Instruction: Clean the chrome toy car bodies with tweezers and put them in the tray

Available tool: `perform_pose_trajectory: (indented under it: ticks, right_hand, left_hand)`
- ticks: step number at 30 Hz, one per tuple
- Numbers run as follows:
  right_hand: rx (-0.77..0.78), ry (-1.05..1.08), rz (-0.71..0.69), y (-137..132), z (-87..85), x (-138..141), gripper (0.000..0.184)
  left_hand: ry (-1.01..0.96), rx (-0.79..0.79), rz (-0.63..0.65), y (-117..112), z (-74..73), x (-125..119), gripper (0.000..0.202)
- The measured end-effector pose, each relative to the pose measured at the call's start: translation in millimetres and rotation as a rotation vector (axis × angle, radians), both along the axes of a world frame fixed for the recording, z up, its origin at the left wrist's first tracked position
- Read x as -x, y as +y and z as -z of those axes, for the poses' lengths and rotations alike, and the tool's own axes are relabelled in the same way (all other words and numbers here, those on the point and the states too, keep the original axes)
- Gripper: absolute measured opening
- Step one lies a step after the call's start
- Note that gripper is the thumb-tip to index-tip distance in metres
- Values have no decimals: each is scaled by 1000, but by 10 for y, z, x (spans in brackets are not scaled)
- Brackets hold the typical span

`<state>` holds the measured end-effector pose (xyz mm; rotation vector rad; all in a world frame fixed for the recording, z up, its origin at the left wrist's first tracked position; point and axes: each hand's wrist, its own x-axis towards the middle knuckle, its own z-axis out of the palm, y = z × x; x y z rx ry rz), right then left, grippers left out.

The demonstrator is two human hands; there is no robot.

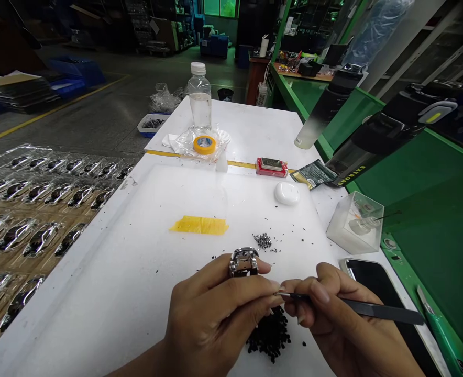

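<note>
My left hand (pixel 219 309) is closed around a small shiny metal part (pixel 244 262), held up between the fingertips over the white table (pixel 137 272). My right hand (pixel 333 309) pinches black tweezers (pixel 373 310), whose tip meets the left fingertips. Beneath both hands lies a heap of tiny black pieces (pixel 269 335). A smaller pile of tiny grey metal bits (pixel 262 240) sits just beyond the metal part. A yellow strip (pixel 200 225) lies flat farther back on the table.
A phone (pixel 376 285) and a clear plastic box (pixel 356 222) are at the right. A white case (pixel 287 192), a red device (pixel 271 166), yellow tape (pixel 204 144) and a water bottle (pixel 199 99) stand farther back. Trays of dark parts (pixel 39 209) fill the left.
</note>
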<state>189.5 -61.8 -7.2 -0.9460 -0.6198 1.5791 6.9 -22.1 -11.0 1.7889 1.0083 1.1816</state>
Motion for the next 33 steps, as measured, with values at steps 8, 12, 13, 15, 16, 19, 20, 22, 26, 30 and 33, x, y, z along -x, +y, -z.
perform_pose_trajectory:
  ticks: [8,12,13,15,16,19,20,22,26,30,33]
  right_hand:
    - [-19,-15,-21,-32,16,-17,17]
    - [24,-7,-4,-57,30,-47,17]
    - [32,-15,4,-59,29,-49,17]
    - [33,-44,12,-55,28,-46,17]
    - [27,-59,13,-51,28,-43,18]
    - [13,-99,30,-36,29,-31,17]
    - [4,-106,34,-32,29,-27,17]
    - [2,-139,48,-29,28,-26,17]
    - [-45,-326,222,-44,7,-117,16]
    - [-49,-570,446,63,-122,-260,19]
    - [-130,-772,428,329,-274,-177,21]
  left_hand:
    - [-3,0,7,13,-54,-28,11]
    - [-17,-64,21,25,-18,-29,14]
    - [-26,-94,27,33,-6,-27,14]
    - [-47,-143,36,50,11,-24,15]
    - [-56,-155,36,57,13,-26,15]
    - [-70,-140,46,71,-1,-48,14]
    - [-74,-130,48,73,-9,-59,13]
    - [-76,-112,38,72,-23,-77,12]
    - [-75,103,33,57,-37,-88,28]
    - [-228,822,214,59,-19,-99,36]
    - [-387,1172,388,84,18,-114,39]
